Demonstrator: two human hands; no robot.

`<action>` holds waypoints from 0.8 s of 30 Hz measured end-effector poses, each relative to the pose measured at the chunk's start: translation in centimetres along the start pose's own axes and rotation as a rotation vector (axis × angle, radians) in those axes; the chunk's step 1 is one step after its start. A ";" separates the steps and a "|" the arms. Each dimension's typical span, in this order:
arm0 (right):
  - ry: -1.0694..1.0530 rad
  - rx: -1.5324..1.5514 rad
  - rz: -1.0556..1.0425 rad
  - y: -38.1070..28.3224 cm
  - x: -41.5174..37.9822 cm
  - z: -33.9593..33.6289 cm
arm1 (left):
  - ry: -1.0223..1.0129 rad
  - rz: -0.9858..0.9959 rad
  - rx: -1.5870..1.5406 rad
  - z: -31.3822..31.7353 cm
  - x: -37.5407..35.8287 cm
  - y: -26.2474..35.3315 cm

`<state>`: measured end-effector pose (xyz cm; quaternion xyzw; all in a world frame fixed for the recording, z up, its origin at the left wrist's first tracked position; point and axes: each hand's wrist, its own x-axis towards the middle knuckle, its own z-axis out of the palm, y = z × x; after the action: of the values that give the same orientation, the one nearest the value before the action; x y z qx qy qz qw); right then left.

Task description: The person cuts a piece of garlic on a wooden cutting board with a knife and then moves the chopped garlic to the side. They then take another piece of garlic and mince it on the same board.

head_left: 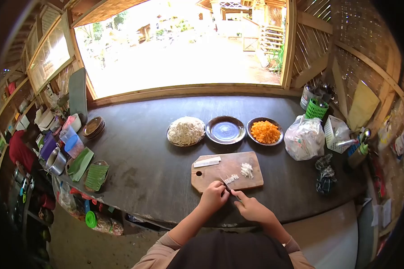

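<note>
A wooden cutting board (226, 163) lies near the table's front edge. My right hand (251, 208) is closed around the handle of a knife (226, 186), whose blade points up and left over the board's near edge. Right beside the blade, my left hand (214, 196) is curled with its fingers together; what it grips, if anything, is hidden under the fingers. Thin white strips (231, 179) lie just past the knife. A small pile of white shreds (247, 170) sits farther right on the board, and a long white piece (207, 162) lies at its far left.
Behind the board stand a plate of pale shreds (186, 131), a dark plate (226, 130) and a plate of chopped orange food (265, 132). A plastic bag (304, 138) and a crumpled cloth (326, 174) are to the right. Stacked brown plates (94, 127) and banana leaf (96, 176) are left.
</note>
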<state>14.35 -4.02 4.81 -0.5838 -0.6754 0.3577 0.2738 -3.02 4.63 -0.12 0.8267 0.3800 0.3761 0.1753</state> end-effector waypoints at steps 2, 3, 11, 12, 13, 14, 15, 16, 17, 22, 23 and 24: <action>-0.055 -0.004 0.089 -1.3 -0.6 -1.1 | 0.023 0.012 -0.028 0.1 0.0 0.1; -0.114 -0.006 0.176 -1.9 -0.8 -1.5 | 0.023 0.012 -0.031 0.2 0.1 0.1; 0.037 -0.012 0.040 0.4 0.9 1.7 | 0.015 0.005 -0.015 -0.1 0.1 0.1; 0.044 -0.037 0.028 0.4 1.2 1.9 | 0.010 0.003 -0.020 0.1 0.1 0.1; 0.062 -0.026 -0.008 0.6 1.4 1.9 | 0.022 0.014 -0.023 0.1 0.1 0.0; 0.059 -0.022 -0.005 0.5 1.3 1.7 | 0.034 0.024 -0.024 0.1 0.1 -0.2; 0.015 0.007 0.044 0.3 1.2 1.2 | 0.028 0.027 -0.033 0.1 0.0 -0.4; -0.028 0.035 0.090 0.1 0.9 0.7 | 0.028 0.024 -0.029 0.1 0.0 -0.5; -0.030 0.045 0.099 -0.2 0.5 0.4 | 0.026 0.019 -0.036 0.0 -0.1 -0.4; -0.099 0.044 0.218 -1.9 -0.6 -0.5 | 0.025 -0.013 -0.063 0.0 0.0 0.0; -0.096 0.053 0.216 -1.7 -0.6 -0.4 | 0.031 -0.001 -0.056 0.0 0.0 -0.1; -0.099 0.055 0.214 -1.5 -0.5 -0.1 | 0.037 0.011 -0.047 0.0 0.0 -0.2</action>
<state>13.61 -4.60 6.11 -0.6266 -0.6118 0.4317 0.2161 -3.09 4.74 -0.28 0.8173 0.3698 0.4011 0.1857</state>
